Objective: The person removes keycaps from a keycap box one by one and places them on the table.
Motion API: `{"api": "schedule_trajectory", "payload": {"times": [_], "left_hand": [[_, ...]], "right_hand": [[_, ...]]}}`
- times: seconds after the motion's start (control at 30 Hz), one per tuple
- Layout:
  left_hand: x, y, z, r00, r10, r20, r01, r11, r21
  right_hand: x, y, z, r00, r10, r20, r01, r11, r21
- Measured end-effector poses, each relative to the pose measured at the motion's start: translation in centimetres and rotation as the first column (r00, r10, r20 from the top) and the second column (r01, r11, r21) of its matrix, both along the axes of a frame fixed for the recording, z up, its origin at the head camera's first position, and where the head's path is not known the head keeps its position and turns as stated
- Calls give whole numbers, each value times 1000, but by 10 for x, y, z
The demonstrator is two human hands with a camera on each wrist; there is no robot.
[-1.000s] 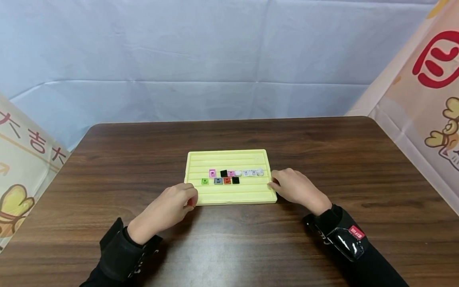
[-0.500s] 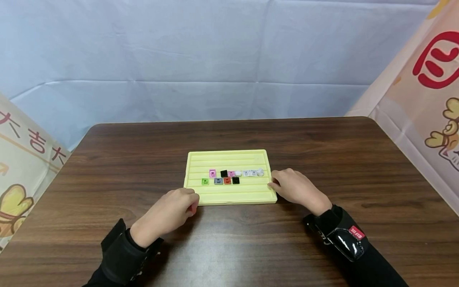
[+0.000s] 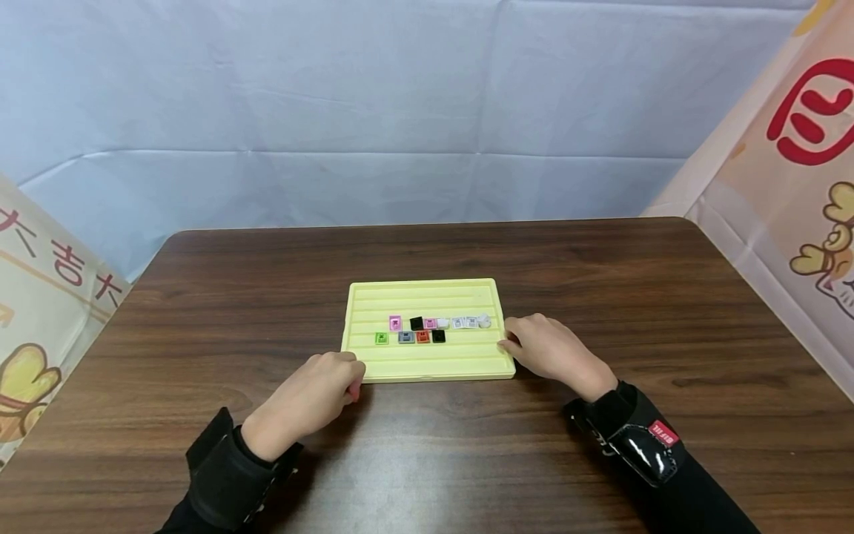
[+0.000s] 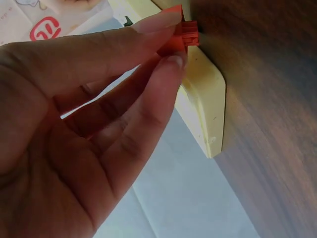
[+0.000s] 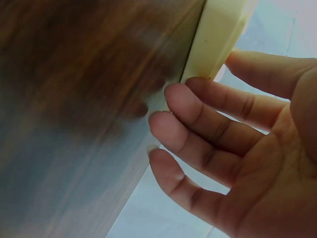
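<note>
A pale yellow ridged tray (image 3: 427, 363) lies on the table. At its near left corner my left hand (image 3: 310, 393) pinches a small red block with a stepped stem (image 4: 190, 33) between thumb and fingertip. That block barely shows in the head view. On the right side my right hand (image 3: 554, 352) holds the tray's edge, with the thumb (image 5: 247, 64) on the rim and the forefinger against the outer wall. Two rows of small blocks sit in the tray, including a green one (image 3: 382, 338), a blue-grey one (image 3: 406, 337), a red one (image 3: 422, 337) and a black one (image 3: 438, 336).
The tray's back row has a pink block (image 3: 396, 322) and several others in black, pink and white. Dark wood table (image 3: 427, 460) surrounds the tray. A pale blue cloth (image 3: 400, 111) hangs behind, with printed banners (image 3: 787, 222) at both sides.
My left hand has shifted slightly down along the tray's near left corner and turned, bringing the pinched red block into sight. The right hand and the tray stay still.
</note>
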State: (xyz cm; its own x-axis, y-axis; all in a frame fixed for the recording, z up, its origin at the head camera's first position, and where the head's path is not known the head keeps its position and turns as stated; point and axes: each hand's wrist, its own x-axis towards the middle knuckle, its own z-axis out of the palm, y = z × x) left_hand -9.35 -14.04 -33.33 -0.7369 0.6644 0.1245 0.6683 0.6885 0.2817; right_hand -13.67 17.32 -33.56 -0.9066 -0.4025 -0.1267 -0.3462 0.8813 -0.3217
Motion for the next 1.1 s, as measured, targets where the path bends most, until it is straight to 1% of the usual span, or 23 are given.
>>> {"api": "schedule_trajectory", "payload": {"times": [0.27,0.4,0.5,0.63,0.83,1.1], "left_hand": [[2,-1,2,1000,24,14,-23,999,-26],[3,0,3,999,35,-11,-35,998,-44],[4,0,5,998,60,-25,-62,995,-80],[4,0,6,996,86,-25,-89,989,-114],[4,-1,5,996,75,-52,-80,991,-103],[4,0,5,994,102,-47,-107,987,-117]], "right_hand": [[0,0,0,1000,0,1,0,1000,-2],[0,0,1,1000,2,1,-2,1000,-2],[0,0,1,1000,1,2,-1,1000,-2],[0,0,2,1000,1,0,-1,1000,-3],[0,1,1,1000,2,-3,-2,1000,-11],[0,0,1,1000,-1,1,1,1000,-12]]}}
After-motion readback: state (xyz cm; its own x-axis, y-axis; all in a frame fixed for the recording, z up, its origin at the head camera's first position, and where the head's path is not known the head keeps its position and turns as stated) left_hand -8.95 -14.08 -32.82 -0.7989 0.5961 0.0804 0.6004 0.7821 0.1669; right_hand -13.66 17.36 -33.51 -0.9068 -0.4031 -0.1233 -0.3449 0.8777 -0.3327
